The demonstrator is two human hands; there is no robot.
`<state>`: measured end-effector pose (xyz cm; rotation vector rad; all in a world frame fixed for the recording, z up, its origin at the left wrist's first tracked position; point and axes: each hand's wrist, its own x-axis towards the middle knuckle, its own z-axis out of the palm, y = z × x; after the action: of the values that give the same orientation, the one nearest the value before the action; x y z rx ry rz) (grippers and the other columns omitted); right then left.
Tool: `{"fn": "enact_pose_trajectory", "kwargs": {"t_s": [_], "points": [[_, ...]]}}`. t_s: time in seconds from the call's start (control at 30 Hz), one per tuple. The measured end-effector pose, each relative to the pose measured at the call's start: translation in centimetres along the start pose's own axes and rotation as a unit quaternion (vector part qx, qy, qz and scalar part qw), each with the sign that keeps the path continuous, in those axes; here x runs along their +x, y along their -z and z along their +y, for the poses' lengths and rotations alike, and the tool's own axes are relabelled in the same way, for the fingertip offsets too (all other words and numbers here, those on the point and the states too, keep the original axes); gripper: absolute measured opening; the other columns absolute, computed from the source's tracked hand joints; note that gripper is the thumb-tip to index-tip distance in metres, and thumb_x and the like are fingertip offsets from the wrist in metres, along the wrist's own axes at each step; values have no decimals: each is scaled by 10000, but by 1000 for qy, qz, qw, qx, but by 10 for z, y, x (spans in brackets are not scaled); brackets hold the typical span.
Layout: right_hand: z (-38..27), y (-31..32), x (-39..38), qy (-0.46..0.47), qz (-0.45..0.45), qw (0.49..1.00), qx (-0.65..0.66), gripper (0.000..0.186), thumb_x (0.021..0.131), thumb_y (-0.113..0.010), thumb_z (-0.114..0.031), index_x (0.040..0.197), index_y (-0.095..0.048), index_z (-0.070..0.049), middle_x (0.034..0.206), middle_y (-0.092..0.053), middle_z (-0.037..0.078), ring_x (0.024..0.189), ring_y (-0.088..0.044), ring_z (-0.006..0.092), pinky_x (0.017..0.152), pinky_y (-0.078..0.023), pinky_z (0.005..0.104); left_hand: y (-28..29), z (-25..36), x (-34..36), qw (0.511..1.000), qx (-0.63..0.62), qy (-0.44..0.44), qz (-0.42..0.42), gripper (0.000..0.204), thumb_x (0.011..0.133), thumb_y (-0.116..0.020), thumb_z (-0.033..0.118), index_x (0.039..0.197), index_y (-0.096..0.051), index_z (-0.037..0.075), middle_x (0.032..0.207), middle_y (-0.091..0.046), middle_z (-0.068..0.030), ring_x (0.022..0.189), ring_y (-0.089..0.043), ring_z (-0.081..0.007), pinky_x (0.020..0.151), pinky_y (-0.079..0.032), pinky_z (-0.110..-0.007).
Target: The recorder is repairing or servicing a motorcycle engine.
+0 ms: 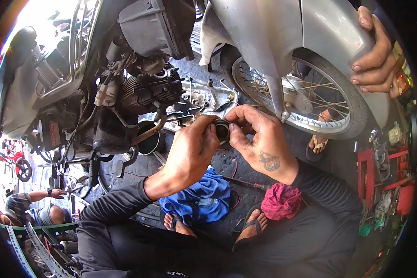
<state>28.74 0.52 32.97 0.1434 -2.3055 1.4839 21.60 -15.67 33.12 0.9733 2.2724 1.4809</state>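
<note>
Between my two hands is a small dark ring-shaped part (223,131) with a hollow centre. My left hand (190,150) pinches its left side with thumb and bent fingers. The thumb and forefinger of my right hand (263,139) press on its right side. Whether it is a bearing or a seal cannot be made out. Beyond my hands, a metal tray (231,96) holds loose engine parts and tools. The motorcycle's finned engine (146,92) hangs at the upper left, near my left hand.
A grey fairing (259,32) and spoked wheel (354,111) stand at the upper right; another person's hand (380,55) rests there. A blue cloth (197,197) and a red cloth (281,200) lie by my feet. A red rack (367,173) stands right; another person's arm (37,195) shows left.
</note>
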Motion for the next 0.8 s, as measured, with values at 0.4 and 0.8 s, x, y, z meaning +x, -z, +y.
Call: {"fn": "enact_pose_trajectory", "kwargs": {"t_s": [0.4, 0.8], "points": [[-2, 15, 5, -147, -62, 967, 198, 185, 874, -554, 7, 1056, -536, 33, 928, -594, 58, 766, -576, 71, 686, -504, 226, 6, 10, 4, 973, -194, 103, -66, 277, 929, -437, 106, 1120, -559, -55, 749, -584, -23, 612, -488, -51, 528, -406, -217], [10, 13, 7, -187, -95, 943, 260, 187, 826, -549, 42, 1006, -506, 18, 898, -559, 61, 785, -609, 128, 734, -561, 303, 12, 7, 8, 975, -164, 98, -113, 348, 893, -386, 36, 1205, -521, -38, 877, -578, -29, 649, -457, -39, 590, -429, -195]]}}
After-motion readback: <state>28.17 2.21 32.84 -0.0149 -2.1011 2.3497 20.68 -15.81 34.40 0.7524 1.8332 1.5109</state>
